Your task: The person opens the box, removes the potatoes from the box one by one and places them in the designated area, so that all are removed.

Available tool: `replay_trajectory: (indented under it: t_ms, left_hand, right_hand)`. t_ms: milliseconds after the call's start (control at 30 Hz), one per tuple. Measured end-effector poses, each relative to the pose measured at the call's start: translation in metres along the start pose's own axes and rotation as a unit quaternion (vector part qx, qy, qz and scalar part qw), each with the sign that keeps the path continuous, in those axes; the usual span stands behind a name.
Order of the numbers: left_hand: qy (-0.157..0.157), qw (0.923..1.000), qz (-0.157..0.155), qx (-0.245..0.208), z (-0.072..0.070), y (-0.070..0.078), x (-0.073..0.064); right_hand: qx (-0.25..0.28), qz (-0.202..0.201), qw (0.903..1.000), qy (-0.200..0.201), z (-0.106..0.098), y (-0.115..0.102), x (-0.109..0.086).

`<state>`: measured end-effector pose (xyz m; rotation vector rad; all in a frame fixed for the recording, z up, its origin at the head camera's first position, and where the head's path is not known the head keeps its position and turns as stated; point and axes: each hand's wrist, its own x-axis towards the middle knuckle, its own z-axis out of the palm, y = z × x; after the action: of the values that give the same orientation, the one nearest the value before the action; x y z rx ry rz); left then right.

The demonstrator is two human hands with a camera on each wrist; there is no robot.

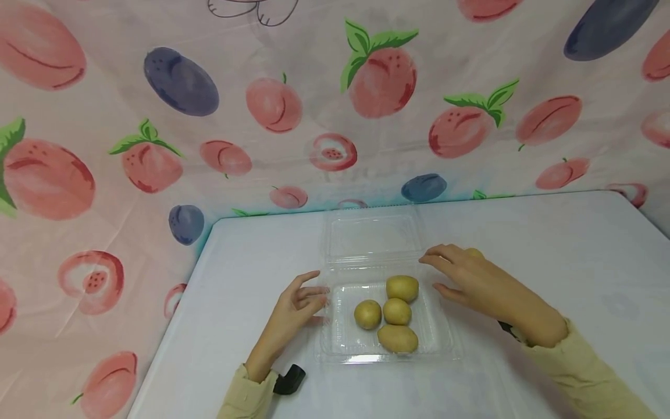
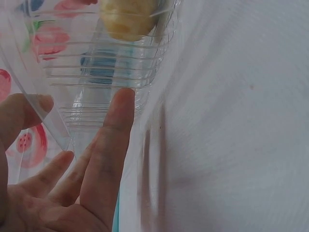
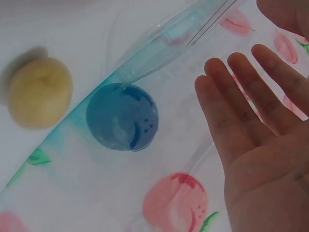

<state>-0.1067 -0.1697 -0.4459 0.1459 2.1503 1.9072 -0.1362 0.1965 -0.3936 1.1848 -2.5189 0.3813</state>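
Four potatoes (image 1: 397, 312) in an open clear box (image 1: 342, 337), with a loose potato (image 3: 40, 94) on the tabletop (image 1: 262, 250).
At the left wall of the box, the left hand (image 1: 293, 308), fingers (image 2: 118, 121) apart and clamped on nothing; impossible to tell for sure if touching the plastic or only just beside. Near the right edge, the right hand (image 1: 471, 276) without load, fingers (image 3: 214, 113) almost straight and slightly apart, before the loose potato. Behind the base, the lid (image 1: 374, 235), folded back. For good handling, probably best to steady the thin wall lightly, without bending; to grip the loose potato around its middle, lift it above the rim, and lay it gently in free space, without pushing the other four.
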Motion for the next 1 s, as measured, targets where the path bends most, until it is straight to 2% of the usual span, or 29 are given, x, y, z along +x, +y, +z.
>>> replay_trajectory:
  t_ms: [333, 633, 1000]
  left_hand:
    - [-0.001, 1.0000, 0.002, 0.008, -0.001, 0.001, 0.000]
    - [0.002, 1.0000, -0.007, 0.007, 0.001, 0.003, 0.001]
    - [0.006, 0.9998, -0.012, 0.013, 0.001, 0.002, 0.001]
  right_hand:
    - [0.020, -0.038, 0.9990, 0.009, 0.010, -0.010, 0.005]
    - [0.025, -0.045, 0.9987, 0.001, 0.014, -0.018, 0.008]
    - [0.053, -0.062, 0.9963, -0.027, 0.024, -0.023, 0.009]
